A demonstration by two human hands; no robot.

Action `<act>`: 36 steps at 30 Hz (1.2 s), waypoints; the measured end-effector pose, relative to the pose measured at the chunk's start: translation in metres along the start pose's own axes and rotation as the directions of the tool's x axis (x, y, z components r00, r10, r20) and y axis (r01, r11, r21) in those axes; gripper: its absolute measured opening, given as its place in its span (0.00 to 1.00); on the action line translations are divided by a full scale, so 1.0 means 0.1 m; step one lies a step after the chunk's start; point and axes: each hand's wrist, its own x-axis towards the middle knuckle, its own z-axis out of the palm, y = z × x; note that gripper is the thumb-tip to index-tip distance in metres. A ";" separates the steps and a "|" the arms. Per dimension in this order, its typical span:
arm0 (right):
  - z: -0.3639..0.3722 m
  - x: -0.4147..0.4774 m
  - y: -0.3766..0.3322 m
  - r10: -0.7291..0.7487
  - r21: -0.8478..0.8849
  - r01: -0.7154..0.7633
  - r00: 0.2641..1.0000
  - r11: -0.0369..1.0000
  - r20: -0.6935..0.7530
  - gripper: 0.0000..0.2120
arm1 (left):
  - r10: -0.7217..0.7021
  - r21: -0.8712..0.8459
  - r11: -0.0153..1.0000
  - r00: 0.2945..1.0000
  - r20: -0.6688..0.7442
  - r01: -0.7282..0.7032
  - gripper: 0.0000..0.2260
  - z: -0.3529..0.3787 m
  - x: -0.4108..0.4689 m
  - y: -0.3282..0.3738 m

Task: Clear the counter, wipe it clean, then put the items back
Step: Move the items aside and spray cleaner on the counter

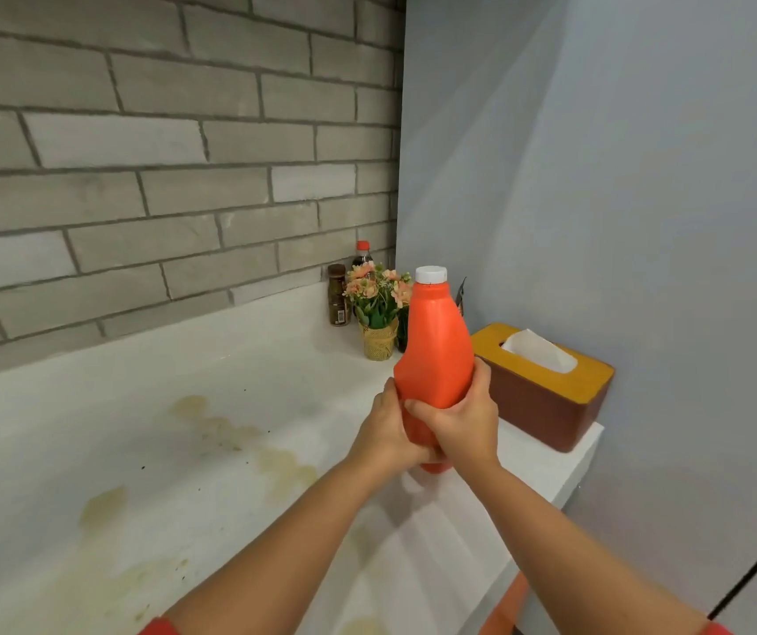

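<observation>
Grey, rough-faced bricks with sunken mortar lines form the back wall [161,153] in the head view, and they meet a smooth pale blue wall [619,176] at the corner. Below them runs a matte white counter [193,373], blotched with yellowish stains [188,405] and scattered with dark specks.

Over the counter's right part stands an upright orange bottle [436,346]. It is smooth plastic, broad at the body and tapering to a narrow neck under a ribbed white cap [431,274]. The left hand [383,433] wraps its curled fingers round the bottle's lower left side. The right hand [463,419] grips the lower right side, thumb across the front. Whether the base touches the counter cannot be told.

Just right of the bottle sits a rectangular tissue box [546,405] with brown sides and a yellow top, and a white tissue [536,350] pokes from its slot. In the corner behind are pink and peach flowers [378,291] in a woven straw pot [380,343], a brown jar [337,295] and a dark bottle with a red cap [362,255].
</observation>
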 end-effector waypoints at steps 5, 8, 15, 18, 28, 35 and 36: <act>0.13 0.33 0.15 0.024 0.006 -0.024 1.000 1.000 -0.008 0.42 | 0.012 0.027 1.000 0.994 -0.112 -0.009 0.50 0.15 0.39 -0.02; 0.22 0.55 0.25 0.034 0.012 -0.034 0.999 0.999 0.008 0.41 | -0.017 -0.004 1.000 0.991 -0.129 0.017 0.51 0.17 0.62 -0.04; 0.40 1.02 0.45 0.013 0.060 -0.017 0.997 0.998 0.074 0.43 | -0.026 -0.065 0.998 0.980 -0.196 0.014 0.50 0.21 1.07 -0.10; 0.47 1.20 0.51 -0.002 0.095 -0.008 0.995 0.995 0.101 0.43 | -0.016 -0.117 0.993 0.968 -0.250 -0.013 0.49 0.25 1.28 -0.19; 0.63 1.59 0.65 -0.063 0.040 0.057 0.981 0.998 0.182 0.40 | -0.021 -0.059 0.998 0.949 -0.316 0.002 0.47 0.21 1.66 -0.25; 0.66 1.66 0.69 -0.070 -0.061 0.084 0.976 0.995 0.208 0.40 | 0.006 0.023 1.000 0.943 -0.332 0.001 0.40 0.24 1.76 -0.31; 0.66 1.66 0.69 -0.061 -0.072 0.078 0.976 0.994 0.208 0.41 | 0.013 0.028 1.000 0.944 -0.330 -0.004 0.39 0.25 1.76 -0.32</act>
